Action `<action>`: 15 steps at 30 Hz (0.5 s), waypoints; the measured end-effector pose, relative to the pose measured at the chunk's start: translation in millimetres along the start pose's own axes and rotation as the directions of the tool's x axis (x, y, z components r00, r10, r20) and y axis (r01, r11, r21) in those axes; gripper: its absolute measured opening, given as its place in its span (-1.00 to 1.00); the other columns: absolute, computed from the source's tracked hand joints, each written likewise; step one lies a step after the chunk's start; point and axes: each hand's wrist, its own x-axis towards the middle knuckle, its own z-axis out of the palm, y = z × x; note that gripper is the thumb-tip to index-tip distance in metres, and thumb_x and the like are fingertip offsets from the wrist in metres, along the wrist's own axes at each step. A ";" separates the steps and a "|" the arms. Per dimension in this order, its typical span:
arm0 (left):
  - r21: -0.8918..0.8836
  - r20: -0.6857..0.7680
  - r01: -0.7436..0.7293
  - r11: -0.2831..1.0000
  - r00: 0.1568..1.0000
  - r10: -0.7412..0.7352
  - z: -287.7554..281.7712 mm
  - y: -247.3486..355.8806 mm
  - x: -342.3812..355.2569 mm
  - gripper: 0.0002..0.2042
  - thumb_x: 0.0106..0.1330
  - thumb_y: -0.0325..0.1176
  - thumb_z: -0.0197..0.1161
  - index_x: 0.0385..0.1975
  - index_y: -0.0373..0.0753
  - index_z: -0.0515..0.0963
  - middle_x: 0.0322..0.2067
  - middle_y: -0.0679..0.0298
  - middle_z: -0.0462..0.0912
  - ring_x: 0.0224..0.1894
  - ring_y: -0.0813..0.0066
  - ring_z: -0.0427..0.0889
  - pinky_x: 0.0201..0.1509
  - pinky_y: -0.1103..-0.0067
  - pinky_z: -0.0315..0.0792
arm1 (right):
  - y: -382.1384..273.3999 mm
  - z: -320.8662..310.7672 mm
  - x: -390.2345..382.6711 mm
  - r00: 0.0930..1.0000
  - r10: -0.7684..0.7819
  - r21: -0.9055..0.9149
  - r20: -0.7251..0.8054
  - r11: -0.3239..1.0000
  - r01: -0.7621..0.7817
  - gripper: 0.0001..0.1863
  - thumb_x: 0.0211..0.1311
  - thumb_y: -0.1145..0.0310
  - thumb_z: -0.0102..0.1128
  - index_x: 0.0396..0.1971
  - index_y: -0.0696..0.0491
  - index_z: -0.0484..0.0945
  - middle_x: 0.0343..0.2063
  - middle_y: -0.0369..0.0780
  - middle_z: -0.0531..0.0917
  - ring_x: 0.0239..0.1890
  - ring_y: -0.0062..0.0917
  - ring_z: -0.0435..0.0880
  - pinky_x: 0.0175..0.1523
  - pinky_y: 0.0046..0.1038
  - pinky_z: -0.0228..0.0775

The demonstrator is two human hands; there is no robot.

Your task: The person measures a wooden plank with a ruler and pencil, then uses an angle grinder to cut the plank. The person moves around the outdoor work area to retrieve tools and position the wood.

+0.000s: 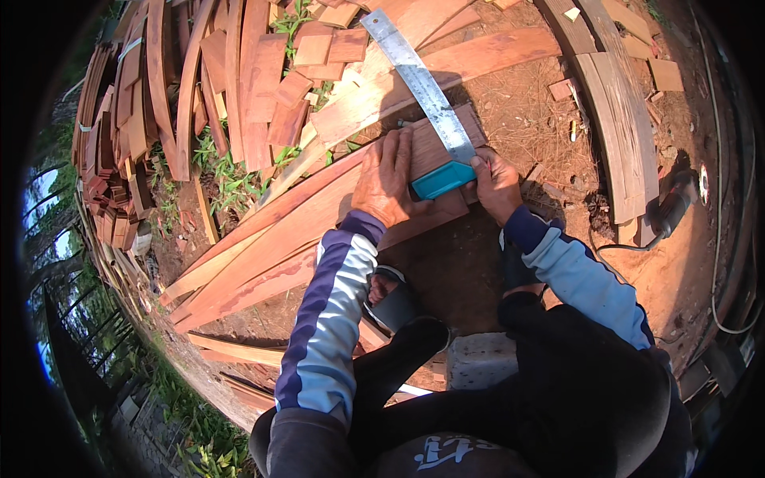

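Upper centre, I'm watching right hand (497, 183) pinching square (421, 88), likely light, stiff, best gripped by its handle (440, 182); left hand (387, 182) is lying thumb-apart on board (428, 149).

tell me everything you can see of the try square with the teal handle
The try square has a long, silvery, metal-looking blade with fine dark markings and a small hole near its far end. Its short, blocky teal handle looks painted or plastic. The blade lies across a reddish-brown board, pointing away and leftward. The right hand pinches the corner where blade and handle meet; whether the nearby left hand touches the handle is unclear.
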 end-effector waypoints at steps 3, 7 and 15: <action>-0.020 -0.037 -0.014 1.000 0.999 0.013 3.5 2.0 2.8 0.15 -0.34 -0.08 0.56 0.33 -0.46 0.11 0.19 -0.10 0.25 0.19 -0.06 0.31 0.31 0.20 0.25 | -0.3 0.3 -0.3 0.999 -0.017 -0.025 -0.034 1.000 0.016 -0.80 0.41 0.41 0.01 -0.19 0.18 0.59 -0.57 -0.36 0.59 -0.58 -0.79 0.48 -0.45 -0.64 0.38; 0.007 -0.081 -0.032 0.999 0.996 0.032 7.4 2.7 4.8 0.11 -0.34 -0.09 0.52 0.30 -0.47 0.14 0.16 -0.11 0.28 0.17 -0.07 0.32 0.29 0.21 0.26 | 0.4 1.4 -0.5 0.999 -0.033 0.030 -0.031 0.999 0.034 -0.81 0.41 0.40 0.01 -0.21 0.17 0.58 -0.57 -0.35 0.58 -0.57 -0.77 0.49 -0.45 -0.62 0.38; 0.043 -0.074 -0.014 0.999 0.997 0.017 6.3 7.0 4.1 0.09 -0.34 -0.09 0.49 0.30 -0.48 0.15 0.16 -0.11 0.28 0.17 -0.06 0.32 0.31 0.22 0.24 | 3.6 -2.1 0.6 1.000 0.002 -0.009 0.004 1.000 -0.002 -0.73 0.45 0.27 0.05 -0.12 0.19 0.55 -0.43 -0.33 0.62 -0.51 -0.74 0.52 -0.37 -0.64 0.43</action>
